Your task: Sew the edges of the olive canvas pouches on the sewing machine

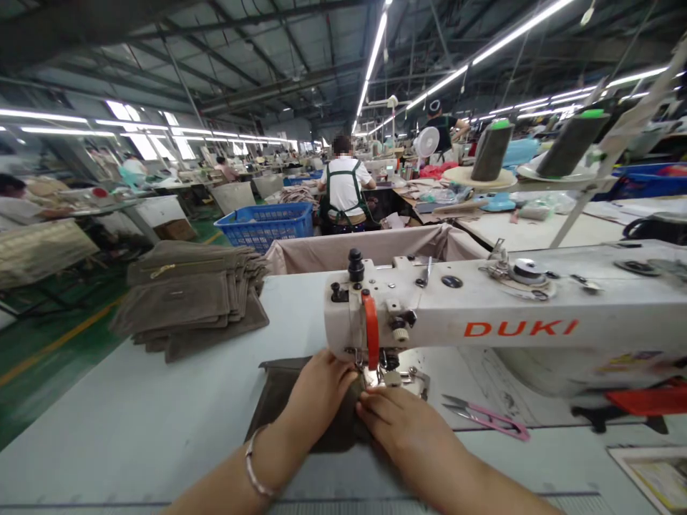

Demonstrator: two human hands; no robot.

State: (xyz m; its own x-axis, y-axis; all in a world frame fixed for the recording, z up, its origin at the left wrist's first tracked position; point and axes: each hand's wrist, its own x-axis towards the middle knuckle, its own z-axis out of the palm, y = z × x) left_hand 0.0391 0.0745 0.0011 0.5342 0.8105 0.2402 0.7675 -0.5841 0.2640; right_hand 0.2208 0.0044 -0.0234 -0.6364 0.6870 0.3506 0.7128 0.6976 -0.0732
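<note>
one word readable: "duki", orange-red capitals on the sewing machine (429,322), ahead and to the right of your right hand (402,425). rest is a no-go: sticker (627,361) low on the machine body, farther right of that hand, too blurred. card (658,476) far right of it, print illegible. pouch stack (185,300) beyond your left hand (316,390): small mark on one pouch, can't read it.
</note>
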